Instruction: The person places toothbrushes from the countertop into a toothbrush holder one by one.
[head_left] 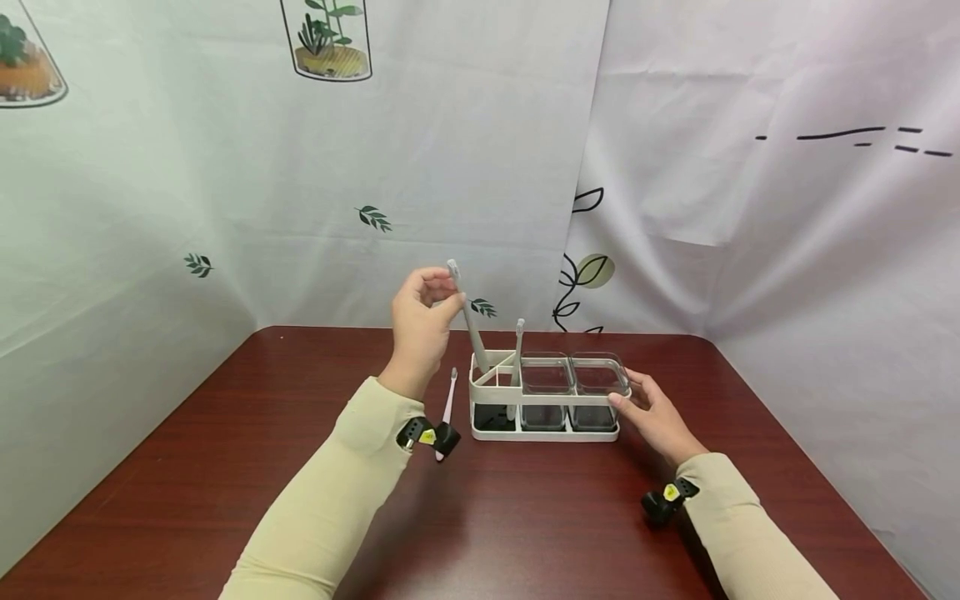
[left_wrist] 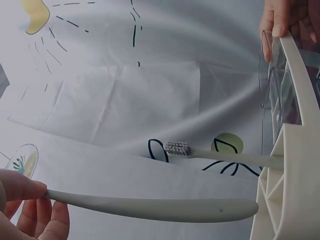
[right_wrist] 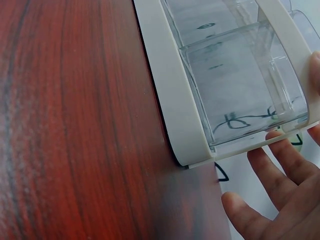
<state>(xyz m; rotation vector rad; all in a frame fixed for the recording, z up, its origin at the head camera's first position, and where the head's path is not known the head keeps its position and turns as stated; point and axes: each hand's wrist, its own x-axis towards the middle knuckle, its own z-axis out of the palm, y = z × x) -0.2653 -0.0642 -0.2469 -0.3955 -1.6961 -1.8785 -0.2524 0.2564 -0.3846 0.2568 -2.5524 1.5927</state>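
Observation:
My left hand (head_left: 422,325) pinches a grey toothbrush (head_left: 472,329) just below its bristle head. The brush slants with its handle end down at the left compartment of a white toothbrush holder (head_left: 551,435). In the left wrist view that rounded handle end (left_wrist: 235,210) meets the holder's edge; whether it is inside I cannot tell. A second toothbrush (head_left: 518,350) stands upright in a slot beside it. My right hand (head_left: 660,421) grips the holder's right end, thumb on the front rim. Its fingers (right_wrist: 285,165) lie against the end wall in the right wrist view.
Two clear cups (head_left: 547,375) sit side by side in the holder's right part. A pale pink toothbrush (head_left: 450,400) lies on the dark red table (head_left: 525,517), left of the holder and partly behind my left wrist camera (head_left: 447,440). A printed curtain (head_left: 465,167) hangs behind.

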